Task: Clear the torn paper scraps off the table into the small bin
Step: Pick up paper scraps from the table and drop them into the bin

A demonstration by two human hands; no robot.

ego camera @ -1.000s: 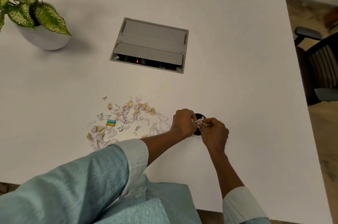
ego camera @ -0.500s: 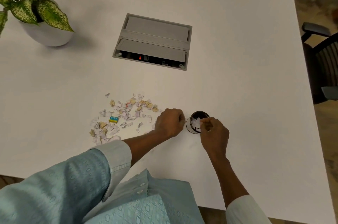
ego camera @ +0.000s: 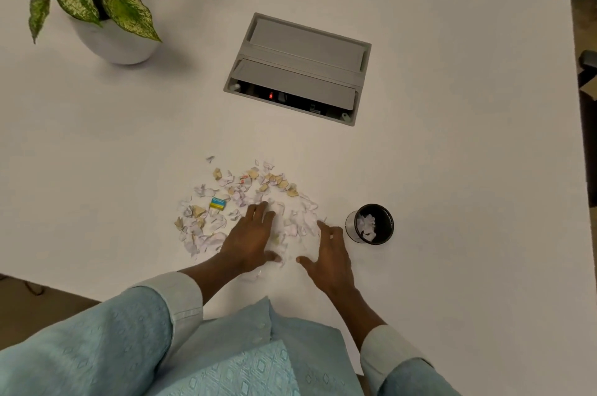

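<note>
A: We are looking at the white counter; where are the paper scraps lying?

B: Near its front edge, with the small bin just right, holding a few.

A: And our hands?

B: We are spreading the left hand flat on scraps, fingers released; the right hand beside it, also unclenched, grasping nothing.

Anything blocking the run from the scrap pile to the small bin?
Nothing visible does. The table between the paper scraps and the small bin is bare. The right hand lies open at the pile's bin-side edge, the left hand flat on the scraps. A small yellow-blue box sits among them.
</note>
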